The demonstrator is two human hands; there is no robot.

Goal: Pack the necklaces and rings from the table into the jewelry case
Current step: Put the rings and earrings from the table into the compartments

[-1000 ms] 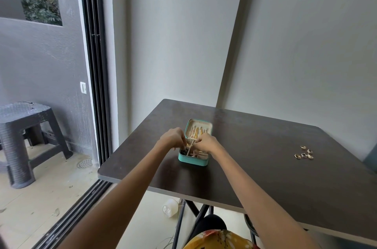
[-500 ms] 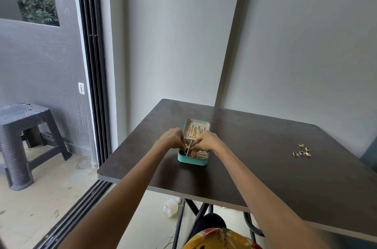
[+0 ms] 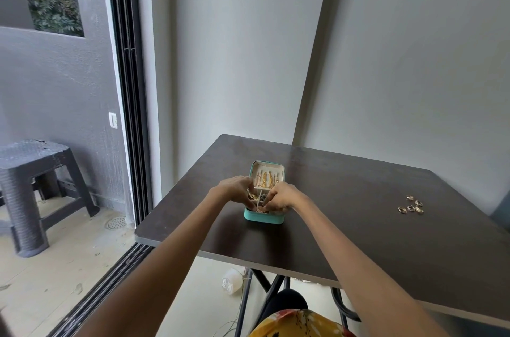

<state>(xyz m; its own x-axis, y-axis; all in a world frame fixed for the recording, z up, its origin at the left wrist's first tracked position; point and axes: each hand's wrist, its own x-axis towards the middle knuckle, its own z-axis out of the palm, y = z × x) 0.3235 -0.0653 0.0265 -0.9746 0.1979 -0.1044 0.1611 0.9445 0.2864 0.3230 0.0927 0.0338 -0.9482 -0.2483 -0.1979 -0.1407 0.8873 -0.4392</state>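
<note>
A small teal jewelry case (image 3: pixel 263 217) stands open on the dark table (image 3: pixel 345 226). Gold necklaces (image 3: pixel 267 179) hang in its raised lid. Both of my hands are over the case's divided lower tray. My left hand (image 3: pixel 234 189) has its fingers curled at the tray's left side, on a gold necklace (image 3: pixel 251 196) lying in a compartment. My right hand (image 3: pixel 284 197) curls its fingers down into the tray from the right, pinching the same chain; the fingertips are partly hidden. Several gold rings (image 3: pixel 411 205) lie loose on the table, far to the right.
The table's far edge meets a grey wall corner. A dark plastic stool (image 3: pixel 33 168) stands on the balcony floor at left, beyond sliding door tracks (image 3: pixel 129 116). A white bottle (image 3: pixel 231 281) lies on the floor under the table.
Both hands have stayed at the case. The fingers have dipped a little lower into the tray. The rings have not moved.
</note>
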